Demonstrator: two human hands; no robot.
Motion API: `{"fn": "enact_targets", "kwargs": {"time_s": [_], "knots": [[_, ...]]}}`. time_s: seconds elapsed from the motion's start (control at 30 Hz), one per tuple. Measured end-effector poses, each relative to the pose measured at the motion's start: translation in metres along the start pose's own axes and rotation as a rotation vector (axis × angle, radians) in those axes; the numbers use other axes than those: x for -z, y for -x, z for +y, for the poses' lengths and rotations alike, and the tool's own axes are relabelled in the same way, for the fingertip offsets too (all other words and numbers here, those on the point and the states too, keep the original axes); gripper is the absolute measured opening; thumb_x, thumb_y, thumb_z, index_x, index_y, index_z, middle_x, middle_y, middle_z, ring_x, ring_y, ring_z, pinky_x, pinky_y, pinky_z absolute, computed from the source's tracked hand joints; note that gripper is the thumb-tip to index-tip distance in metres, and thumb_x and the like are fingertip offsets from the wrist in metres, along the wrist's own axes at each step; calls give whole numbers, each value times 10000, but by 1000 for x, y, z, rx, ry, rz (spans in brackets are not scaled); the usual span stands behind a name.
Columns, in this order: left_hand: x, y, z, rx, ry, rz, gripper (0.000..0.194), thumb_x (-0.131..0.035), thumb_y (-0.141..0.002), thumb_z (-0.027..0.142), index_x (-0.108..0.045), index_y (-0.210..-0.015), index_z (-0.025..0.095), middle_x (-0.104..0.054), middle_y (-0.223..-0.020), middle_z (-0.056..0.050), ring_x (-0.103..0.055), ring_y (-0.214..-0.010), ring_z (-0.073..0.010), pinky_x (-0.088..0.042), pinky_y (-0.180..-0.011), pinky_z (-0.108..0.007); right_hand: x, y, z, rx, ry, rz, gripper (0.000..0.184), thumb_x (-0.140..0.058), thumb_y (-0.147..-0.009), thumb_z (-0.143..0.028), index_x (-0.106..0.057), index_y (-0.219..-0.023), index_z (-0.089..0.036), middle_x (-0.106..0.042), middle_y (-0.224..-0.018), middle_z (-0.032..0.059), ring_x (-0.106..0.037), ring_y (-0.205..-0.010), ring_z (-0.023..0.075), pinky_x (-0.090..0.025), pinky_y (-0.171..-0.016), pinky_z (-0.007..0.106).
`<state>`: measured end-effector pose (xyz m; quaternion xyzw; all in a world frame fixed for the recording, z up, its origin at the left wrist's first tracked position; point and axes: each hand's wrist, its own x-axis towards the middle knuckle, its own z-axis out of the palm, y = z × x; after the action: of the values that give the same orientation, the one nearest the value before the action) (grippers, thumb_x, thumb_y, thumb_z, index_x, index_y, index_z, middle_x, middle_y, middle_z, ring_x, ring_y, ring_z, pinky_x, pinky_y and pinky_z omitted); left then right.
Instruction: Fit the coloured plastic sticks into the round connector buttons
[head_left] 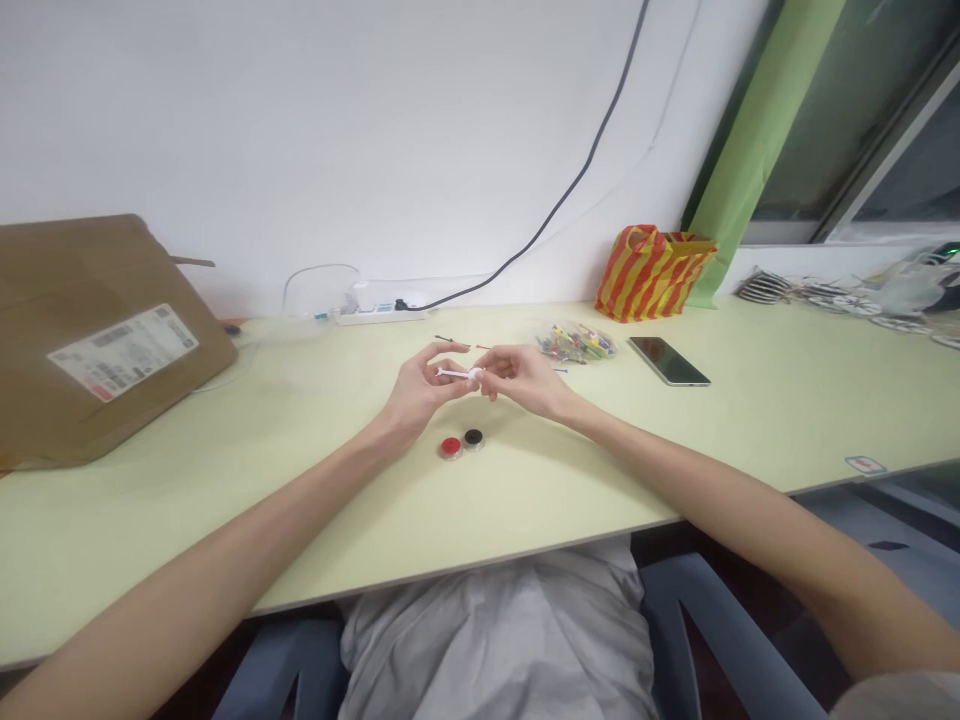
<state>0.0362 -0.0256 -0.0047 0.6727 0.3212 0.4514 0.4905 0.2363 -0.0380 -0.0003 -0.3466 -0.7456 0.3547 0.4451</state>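
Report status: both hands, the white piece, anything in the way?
Right hand pinching white piece at one end; left hand curled around it, grip unclear. Piece off table. Red disc, black disc nearer the body, apart from hands; no obstruction seen.

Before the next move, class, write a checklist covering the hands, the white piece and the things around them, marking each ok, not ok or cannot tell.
1. White piece held between left hand and right hand: ok.
2. Firmness of that hold: cannot tell.
3. Red disc and black disc in view: ok.
4. Small pieces all in the multicoloured pile: not ok; a thin red piece lies apart.
5. Phone away from both hands: ok.
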Motion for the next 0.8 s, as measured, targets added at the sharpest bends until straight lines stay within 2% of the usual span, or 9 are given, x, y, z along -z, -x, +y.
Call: {"fn": "enact_targets", "kwargs": {"time_s": [0.1, 0.2, 0.3, 0.47, 0.53, 0.63, 0.73, 0.8], "knots": [[0, -1, -2, 3, -18, 19, 573, -898, -706, 425, -644, -1182, 231, -718, -872, -30, -736, -880, -235, -555, -889, -403, 1, 0, 3, -1, 34, 6, 340, -655, -931, -476, -670, -1029, -151, -736, -802, 52, -684, -700, 158, -558, -715, 302], [2, -2, -3, 8, -35, 56, 567, -901, -699, 426, -655, -1172, 232, -721, -913, -39, -727, -905, -231, -561, -872, -389, 4, 0, 7, 114, 167, 60, 326, -658, -939, -444, -628, -1146, -195, -728, -929, 48, -687, -814, 169, -548, -778, 311], [3, -3, -2, 10, -56, 34, 563, -889, -717, 416, -650, -1192, 232, -726, -947, -49, -723, -923, -227, -563, -882, -392, 5, 1, 8, 274, 370, 84, 202, -656, -951, -399, -658, -1024, -211, -677, -1019, 67, -648, -914, 187, -519, -830, 324], [3, -1, -1, -24, -109, -82, 541, -836, -782, 387, -614, -1249, 229, -722, -983, -61, -710, -976, -233, -558, -917, -403, 14, -2, 2, 377, 594, 63, 108, -604, -967, -264, -661, -896, -206, -656, -891, 59, -600, -877, 209, -460, -834, 355], [2, 0, -2, -39, -203, -129, 524, -788, -828, 386, -588, -1292, 250, -719, -1004, -55, -702, -973, -223, -553, -910, -390, 27, -4, -5, 359, 671, 58, 71, -631, -927, -222, -668, -871, -198, -665, -858, 57, -589, -876, 220, -441, -829, 362], [0, 3, -4, -56, -354, -227, 503, -691, -902, 409, -542, -1369, 298, -707, -1004, -38, -694, -912, -202, -555, -859, -359, 56, -5, -17, 220, 713, -19, 48, -665, -870, -201, -705, -844, -194, -666, -873, 52, -587, -829, 203, -432, -746, 326], [2, 7, 0, -44, -444, -344, 496, -649, -924, 436, -549, -1396, 322, -708, -978, -37, -693, -793, -192, -561, -720, -319, 78, -2, -25, 91, 694, -236, 50, -718, -828, -242, -748, -800, -214, -684, -923, 45, -592, -771, 178, -421, -662, 298], [5, 8, 5, -43, -472, -418, 399, -661, -910, 444, -651, -1282, 300, -720, -944, -44, -686, -719, -189, -552, -649, -307, 84, 1, -25, 9, 657, -408, 48, -752, -796, -252, -757, -760, -221, -703, -868, 35, -595, -732, 174, -418, -626, 294]]}}
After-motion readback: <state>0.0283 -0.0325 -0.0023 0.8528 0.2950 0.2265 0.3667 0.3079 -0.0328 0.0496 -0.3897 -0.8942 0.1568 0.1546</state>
